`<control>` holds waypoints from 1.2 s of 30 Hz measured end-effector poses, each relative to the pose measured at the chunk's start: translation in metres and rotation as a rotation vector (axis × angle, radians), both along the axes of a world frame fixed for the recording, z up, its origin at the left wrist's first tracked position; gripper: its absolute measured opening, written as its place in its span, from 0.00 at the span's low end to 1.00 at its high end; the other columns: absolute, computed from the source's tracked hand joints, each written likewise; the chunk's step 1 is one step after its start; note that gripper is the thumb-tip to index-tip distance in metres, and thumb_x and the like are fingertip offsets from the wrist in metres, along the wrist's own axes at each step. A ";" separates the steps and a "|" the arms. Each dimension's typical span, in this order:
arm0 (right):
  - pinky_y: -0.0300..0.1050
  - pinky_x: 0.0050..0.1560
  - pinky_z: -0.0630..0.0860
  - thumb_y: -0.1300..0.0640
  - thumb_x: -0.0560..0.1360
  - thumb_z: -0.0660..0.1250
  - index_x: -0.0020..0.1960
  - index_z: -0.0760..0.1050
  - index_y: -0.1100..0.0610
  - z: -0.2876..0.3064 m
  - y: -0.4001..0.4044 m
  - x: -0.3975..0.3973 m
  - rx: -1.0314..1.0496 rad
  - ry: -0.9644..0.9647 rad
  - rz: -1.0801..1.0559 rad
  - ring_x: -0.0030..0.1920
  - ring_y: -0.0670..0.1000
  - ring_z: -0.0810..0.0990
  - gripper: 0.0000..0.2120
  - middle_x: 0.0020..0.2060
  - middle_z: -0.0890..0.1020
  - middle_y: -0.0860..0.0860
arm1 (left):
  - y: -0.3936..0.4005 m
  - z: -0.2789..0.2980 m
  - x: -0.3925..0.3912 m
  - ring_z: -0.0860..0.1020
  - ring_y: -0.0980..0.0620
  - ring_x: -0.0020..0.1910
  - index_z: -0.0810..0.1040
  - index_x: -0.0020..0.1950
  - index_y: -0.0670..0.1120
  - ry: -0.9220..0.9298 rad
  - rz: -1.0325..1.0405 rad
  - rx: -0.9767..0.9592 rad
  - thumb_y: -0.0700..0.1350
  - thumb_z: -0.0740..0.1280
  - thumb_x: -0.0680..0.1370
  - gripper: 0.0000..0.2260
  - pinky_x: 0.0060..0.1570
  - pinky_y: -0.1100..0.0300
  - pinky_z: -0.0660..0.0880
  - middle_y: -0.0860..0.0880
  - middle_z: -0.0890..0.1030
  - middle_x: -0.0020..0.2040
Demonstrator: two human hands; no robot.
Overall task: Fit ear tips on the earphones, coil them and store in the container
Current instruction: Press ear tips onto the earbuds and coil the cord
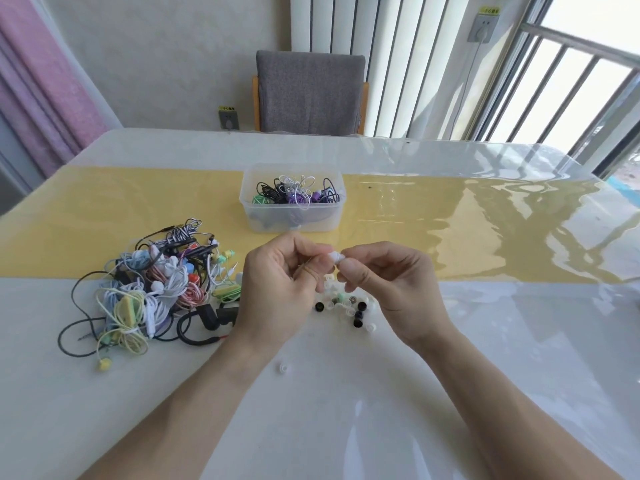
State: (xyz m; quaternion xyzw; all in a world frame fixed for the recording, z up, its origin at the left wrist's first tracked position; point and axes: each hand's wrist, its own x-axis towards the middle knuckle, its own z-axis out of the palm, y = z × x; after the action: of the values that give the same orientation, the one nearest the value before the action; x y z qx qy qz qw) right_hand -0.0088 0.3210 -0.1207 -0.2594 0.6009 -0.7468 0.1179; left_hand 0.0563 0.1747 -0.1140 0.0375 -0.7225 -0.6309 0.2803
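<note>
I hold a small white earbud piece [334, 257] in the middle of the frame, up above the bench [485, 341]. The fingers [320, 268] of my left hand [277, 289] are pressed together on its left side, and the fingers [349, 266] of my right hand [394, 285] pinch its right side, so both hands meet on it. It is too small for me to tell which part is the ear tip and which is the earphone. Just under my hands lies a little heap of loose ear tips [349, 308], some black, some clear and one green. One more clear ear tip [283, 367] lies alone lower down, near my left arm. At the left of the frame sits a big tangled pile of earphones [152, 289] with white, yellow, pink, blue and black cords, and it touches the bench. A black cord loops out from the pile at the lower left. Higher up, in the middle of the frame, stands the clear container [292, 216] on the yellow strip [104, 216] of the bench. It has coiled black, purple, white and green earphones inside it. Behind the bench, at the top of the frame, is a grey chair [310, 91]. At the upper right is a window with bars [571, 81].
</note>
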 end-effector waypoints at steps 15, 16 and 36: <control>0.46 0.41 0.78 0.57 0.72 0.74 0.46 0.83 0.65 0.004 0.003 -0.003 0.078 -0.078 0.032 0.37 0.54 0.82 0.10 0.38 0.86 0.58 | 0.001 -0.005 -0.001 0.75 0.53 0.29 0.79 0.44 0.44 -0.061 -0.042 0.055 0.36 0.70 0.76 0.04 0.31 0.62 0.73 0.48 0.80 0.32; 0.46 0.41 0.78 0.58 0.73 0.73 0.47 0.83 0.65 0.005 0.005 -0.006 0.108 -0.070 0.032 0.38 0.54 0.82 0.09 0.39 0.86 0.58 | 0.002 -0.005 -0.001 0.75 0.53 0.29 0.79 0.45 0.44 -0.081 -0.056 0.073 0.36 0.69 0.77 0.03 0.31 0.64 0.72 0.49 0.80 0.32; 0.32 0.40 0.74 0.58 0.72 0.72 0.45 0.80 0.47 0.008 0.050 -0.044 1.135 0.409 0.025 0.38 0.40 0.79 0.06 0.38 0.82 0.43 | -0.008 0.006 -0.002 0.70 0.54 0.29 0.76 0.48 0.40 -0.515 -0.432 0.652 0.38 0.70 0.72 0.07 0.24 0.65 0.59 0.48 0.74 0.35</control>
State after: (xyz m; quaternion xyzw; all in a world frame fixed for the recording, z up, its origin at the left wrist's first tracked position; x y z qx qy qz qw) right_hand -0.0532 0.3710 -0.1125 -0.3013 0.9129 -0.2433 0.1288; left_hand 0.0548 0.1666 -0.1080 0.1279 -0.5239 -0.8390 -0.0722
